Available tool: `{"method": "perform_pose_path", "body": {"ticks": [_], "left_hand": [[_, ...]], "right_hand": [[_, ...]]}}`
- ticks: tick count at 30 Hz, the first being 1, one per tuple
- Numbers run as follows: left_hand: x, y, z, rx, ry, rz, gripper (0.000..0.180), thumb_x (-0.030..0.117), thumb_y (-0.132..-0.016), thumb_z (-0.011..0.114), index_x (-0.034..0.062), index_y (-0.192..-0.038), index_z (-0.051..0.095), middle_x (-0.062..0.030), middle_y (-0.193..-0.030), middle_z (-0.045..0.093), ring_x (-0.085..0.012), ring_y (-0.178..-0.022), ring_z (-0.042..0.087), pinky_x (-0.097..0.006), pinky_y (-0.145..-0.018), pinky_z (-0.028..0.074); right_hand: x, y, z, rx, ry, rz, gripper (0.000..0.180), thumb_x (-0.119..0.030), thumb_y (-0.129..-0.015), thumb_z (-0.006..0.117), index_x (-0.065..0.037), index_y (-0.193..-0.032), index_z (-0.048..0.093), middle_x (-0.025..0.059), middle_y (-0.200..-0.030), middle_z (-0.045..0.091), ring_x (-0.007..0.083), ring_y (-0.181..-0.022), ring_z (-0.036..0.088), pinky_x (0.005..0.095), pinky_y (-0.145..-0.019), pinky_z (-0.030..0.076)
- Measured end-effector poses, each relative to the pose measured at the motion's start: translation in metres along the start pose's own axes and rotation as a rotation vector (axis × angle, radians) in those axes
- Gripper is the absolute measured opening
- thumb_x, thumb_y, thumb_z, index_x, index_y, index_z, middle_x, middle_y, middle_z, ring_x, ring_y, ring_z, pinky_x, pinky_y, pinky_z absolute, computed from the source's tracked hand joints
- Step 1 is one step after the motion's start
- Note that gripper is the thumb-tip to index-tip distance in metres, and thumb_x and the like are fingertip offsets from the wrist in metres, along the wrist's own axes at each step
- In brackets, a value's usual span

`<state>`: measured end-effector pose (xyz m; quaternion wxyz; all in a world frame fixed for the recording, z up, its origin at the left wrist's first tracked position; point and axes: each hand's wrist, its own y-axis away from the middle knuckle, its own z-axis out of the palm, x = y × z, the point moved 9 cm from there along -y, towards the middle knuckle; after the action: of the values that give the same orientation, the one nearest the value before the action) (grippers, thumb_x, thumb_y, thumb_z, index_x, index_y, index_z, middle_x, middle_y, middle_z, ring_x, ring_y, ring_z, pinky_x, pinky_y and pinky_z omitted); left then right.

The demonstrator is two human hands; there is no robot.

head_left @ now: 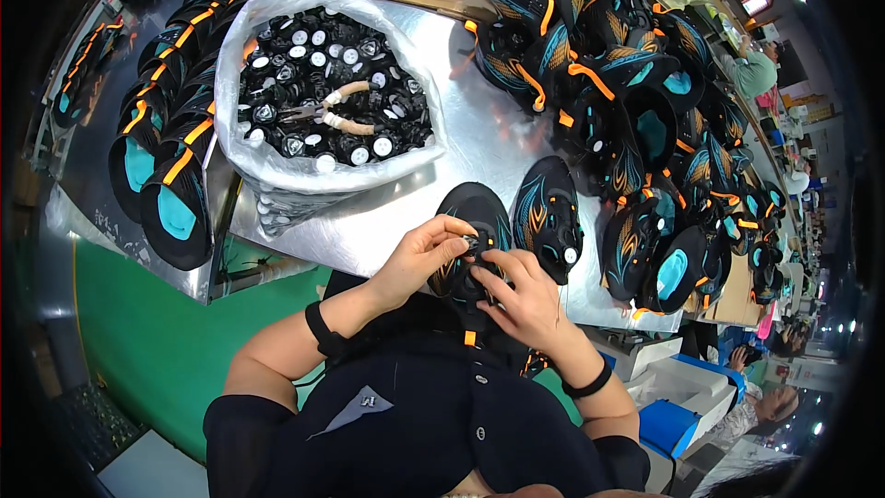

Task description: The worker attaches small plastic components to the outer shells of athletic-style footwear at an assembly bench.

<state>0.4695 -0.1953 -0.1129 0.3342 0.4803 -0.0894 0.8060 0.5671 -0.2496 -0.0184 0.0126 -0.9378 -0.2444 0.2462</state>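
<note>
Both hands were closed on one black shoe upper (470, 221) at the near edge of the metal table (461, 129): my left hand (426, 258) pinched a small dial (473, 243) on it, my right hand (527, 300) gripped below. I judged the upper light and floppy, best held by its stiffer rim. A bag of dials (323, 92) sat beyond, well apart.

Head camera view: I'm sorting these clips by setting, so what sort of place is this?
Most likely a shoe factory assembly line. Both hands work on one shoe upper, many matching uppers are piled on the metal bench, and a white bag of small parts stands open.
</note>
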Motion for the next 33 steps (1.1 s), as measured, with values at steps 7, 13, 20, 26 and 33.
{"method": "perform_pose_path", "body": {"ticks": [7, 13, 20, 26, 33], "left_hand": [[-0.013, -0.002, -0.006, 0.047, -0.004, -0.039, 0.020, 0.018, -0.098, 0.054, 0.0024, -0.110, 0.057, 0.0011, -0.095, 0.060, -0.0036, -0.088, 0.055, -0.020, -0.079, 0.046], [-0.015, 0.000, -0.004, 0.046, -0.127, -0.050, 0.022, 0.022, -0.096, 0.057, 0.0012, -0.103, 0.062, -0.0016, -0.106, 0.057, -0.0077, -0.097, 0.053, -0.024, -0.088, 0.043], [-0.020, -0.005, -0.007, 0.083, -0.153, -0.118, 0.023, 0.022, -0.094, 0.060, -0.0002, -0.096, 0.065, -0.0036, -0.112, 0.053, -0.0101, -0.102, 0.051, -0.025, -0.091, 0.040], [-0.019, -0.004, -0.005, 0.128, -0.343, -0.033, 0.015, 0.020, -0.088, 0.068, 0.0049, -0.090, 0.069, -0.0016, -0.101, 0.057, -0.0079, -0.085, 0.050, -0.022, -0.072, 0.040], [-0.010, -0.012, -0.006, 0.129, -0.418, 0.011, 0.007, 0.010, -0.084, 0.068, 0.0037, -0.084, 0.067, -0.0025, -0.101, 0.061, -0.0134, -0.093, 0.055, -0.026, -0.081, 0.042]], "right_hand": [[0.004, 0.009, 0.012, 0.176, 0.039, -0.217, 0.052, -0.017, -0.062, 0.080, -0.003, -0.107, 0.060, 0.0107, -0.106, 0.062, 0.0275, -0.090, 0.059, 0.0354, -0.076, 0.052], [0.004, 0.004, -0.001, 0.032, -0.023, -0.045, 0.054, -0.015, -0.060, 0.081, -0.002, -0.107, 0.058, 0.0113, -0.111, 0.059, 0.0289, -0.099, 0.057, 0.0367, -0.078, 0.051], [0.011, 0.013, 0.006, 0.262, 0.061, -0.108, 0.043, -0.013, -0.058, 0.075, 0.001, -0.097, 0.060, 0.0099, -0.099, 0.062, 0.0260, -0.089, 0.060, 0.0348, -0.071, 0.053], [0.013, 0.016, 0.009, 0.392, 0.018, 0.001, 0.036, -0.007, -0.053, 0.074, -0.004, -0.085, 0.059, 0.0066, -0.087, 0.062, 0.0252, -0.080, 0.061, 0.0335, -0.061, 0.050], [0.026, 0.024, 0.014, 0.506, -0.015, -0.007, 0.033, -0.001, -0.051, 0.069, -0.004, -0.083, 0.057, 0.0063, -0.086, 0.062, 0.0259, -0.079, 0.061, 0.0327, -0.059, 0.050]]}}
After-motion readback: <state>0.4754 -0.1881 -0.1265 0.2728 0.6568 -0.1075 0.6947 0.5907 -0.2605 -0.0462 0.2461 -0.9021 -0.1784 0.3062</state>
